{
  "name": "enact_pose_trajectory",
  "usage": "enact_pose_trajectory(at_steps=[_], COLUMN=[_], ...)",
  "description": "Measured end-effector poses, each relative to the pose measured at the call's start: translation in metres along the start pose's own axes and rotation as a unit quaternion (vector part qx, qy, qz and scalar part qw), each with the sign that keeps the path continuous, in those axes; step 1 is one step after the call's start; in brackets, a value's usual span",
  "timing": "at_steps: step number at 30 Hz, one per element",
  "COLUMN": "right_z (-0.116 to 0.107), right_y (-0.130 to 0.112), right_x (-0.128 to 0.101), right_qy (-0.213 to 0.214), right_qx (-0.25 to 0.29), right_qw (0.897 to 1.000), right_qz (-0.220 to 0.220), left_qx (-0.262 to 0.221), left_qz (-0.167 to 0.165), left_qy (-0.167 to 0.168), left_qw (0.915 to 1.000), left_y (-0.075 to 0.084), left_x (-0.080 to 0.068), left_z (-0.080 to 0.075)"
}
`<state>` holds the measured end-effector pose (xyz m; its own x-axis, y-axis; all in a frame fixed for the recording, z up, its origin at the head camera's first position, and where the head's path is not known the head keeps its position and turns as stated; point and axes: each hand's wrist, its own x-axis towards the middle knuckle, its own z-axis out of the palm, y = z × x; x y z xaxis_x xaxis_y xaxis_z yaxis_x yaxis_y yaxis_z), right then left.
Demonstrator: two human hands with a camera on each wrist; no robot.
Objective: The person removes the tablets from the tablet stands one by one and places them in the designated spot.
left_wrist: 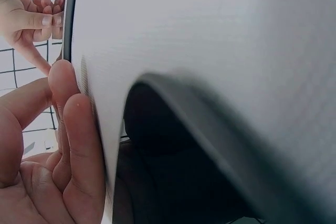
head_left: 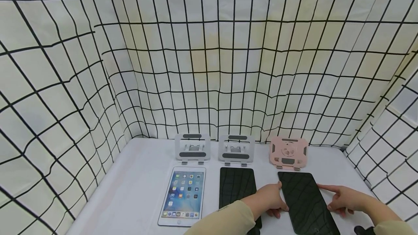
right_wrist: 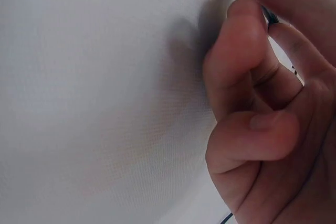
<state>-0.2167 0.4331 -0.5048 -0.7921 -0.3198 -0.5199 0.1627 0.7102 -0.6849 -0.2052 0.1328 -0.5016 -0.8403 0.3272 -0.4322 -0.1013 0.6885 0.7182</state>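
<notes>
Hands first: I see my left hand (head_left: 267, 200) and right hand (head_left: 343, 198) gripping the side edges of the dark tablet (head_left: 305, 202), flat on the bench (head_left: 137, 188) at five o'clock. Beyond it, the pink stand (head_left: 289, 152) sits empty; I judge nothing is mounted yet.
</notes>
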Motion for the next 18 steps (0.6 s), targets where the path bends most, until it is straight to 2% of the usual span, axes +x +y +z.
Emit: enact_pose_trajectory(at_steps=[3,6,10,13,18], right_z=[-0.002,-0.004,-0.003,-0.002,-0.002], right_y=[0.000,0.002,0.007,0.010,0.007], right_x=[0.001,0.001,-0.001,-0.002,-0.001], right_qy=[0.001,0.001,0.008,0.028,0.078], right_qx=[-0.005,-0.005,-0.002,-0.005,-0.025], right_qw=[1.000,1.000,1.000,0.999,0.996], right_qz=[-0.003,-0.009,-0.014,-0.016,-0.020], left_qx=[-0.013,-0.047,-0.111,-0.143,-0.143], left_qz=[-0.001,-0.005,-0.008,-0.010,-0.012], left_qy=[0.006,0.006,-0.015,-0.026,0.006], left_qw=[0.9999,0.9989,0.9937,0.9894,0.9896], left_y=[0.001,0.001,-0.002,-0.003,-0.003], left_x=[0.000,0.001,0.004,0.005,0.003], left_z=[0.000,0.000,0.000,0.000,-0.003])
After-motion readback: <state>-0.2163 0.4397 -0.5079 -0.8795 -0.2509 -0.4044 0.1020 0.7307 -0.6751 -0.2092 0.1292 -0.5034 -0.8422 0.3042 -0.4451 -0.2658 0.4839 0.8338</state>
